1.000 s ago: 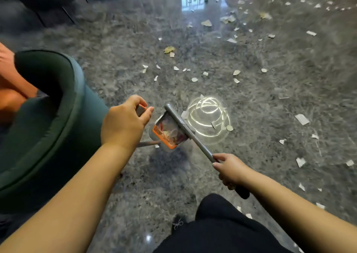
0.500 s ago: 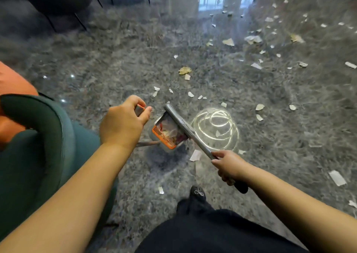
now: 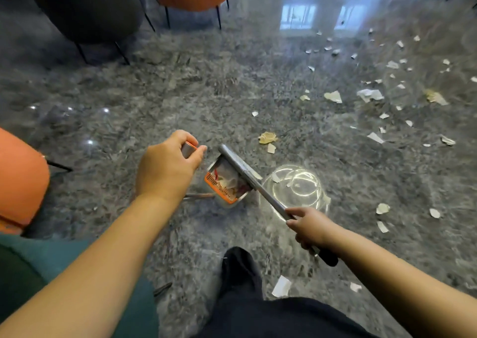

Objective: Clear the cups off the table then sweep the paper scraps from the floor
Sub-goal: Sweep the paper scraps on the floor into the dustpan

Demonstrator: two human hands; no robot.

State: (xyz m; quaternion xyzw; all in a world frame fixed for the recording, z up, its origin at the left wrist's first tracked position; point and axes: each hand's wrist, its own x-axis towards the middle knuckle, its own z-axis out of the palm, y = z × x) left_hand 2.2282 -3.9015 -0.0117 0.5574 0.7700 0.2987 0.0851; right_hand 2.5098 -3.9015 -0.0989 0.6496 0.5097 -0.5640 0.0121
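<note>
Paper scraps [image 3: 333,96], dozens, litter floor; left hand [image 3: 165,167] grips dustpan handle [image 3: 188,149], right hand [image 3: 311,228] grips broom [image 3: 247,172].

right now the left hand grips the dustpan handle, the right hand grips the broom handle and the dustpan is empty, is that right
Not quite: the dustpan is not empty. The head view shows paper scraps already lying inside it. The rest holds: the left hand grips the dustpan handle and the right hand grips the broom handle.

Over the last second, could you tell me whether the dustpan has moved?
Yes: the dustpan has moved forward, closer to the crumpled yellowish scrap.
</note>
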